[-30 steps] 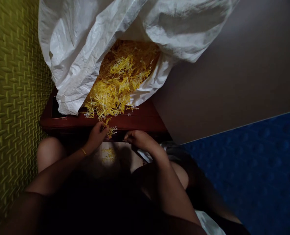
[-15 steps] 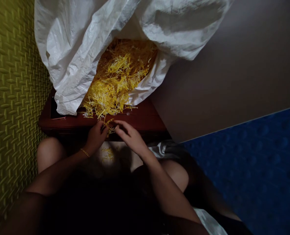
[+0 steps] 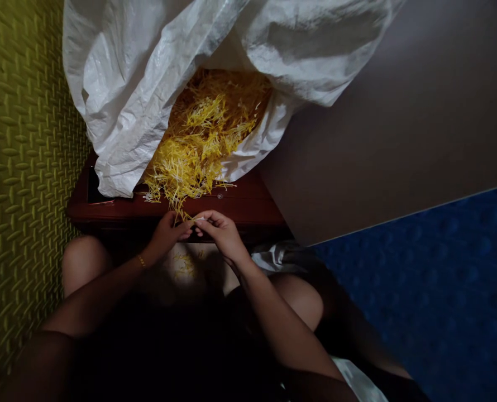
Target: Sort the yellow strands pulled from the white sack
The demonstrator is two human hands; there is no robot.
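A heap of thin yellow strands with whitish tips (image 3: 194, 145) spills from the mouth of a big white woven sack (image 3: 127, 100) onto a dark red wooden surface (image 3: 248, 201). Just in front of the heap, my left hand (image 3: 168, 231) pinches a few yellow strands (image 3: 182, 214) between thumb and fingers. My right hand (image 3: 221, 231) meets it from the other side, its thumb and forefinger closed on the white end of a strand. The strands' exact kind is not clear in this dim light. A gold-coloured bracelet (image 3: 142, 261) circles my left wrist.
Yellow textured matting (image 3: 22, 167) rises along the left side. A dark flat phone-like object (image 3: 95, 187) lies partly beneath the sack. To the right are a plain brown panel (image 3: 382, 134) and blue dimpled matting (image 3: 441, 279). More yellow bits (image 3: 185, 262) lie below, between my knees.
My hands have come closer together and both fingertips now pinch the strands. The right hand's fingers, earlier spread apart, have closed. The sack and heap stay as they were.
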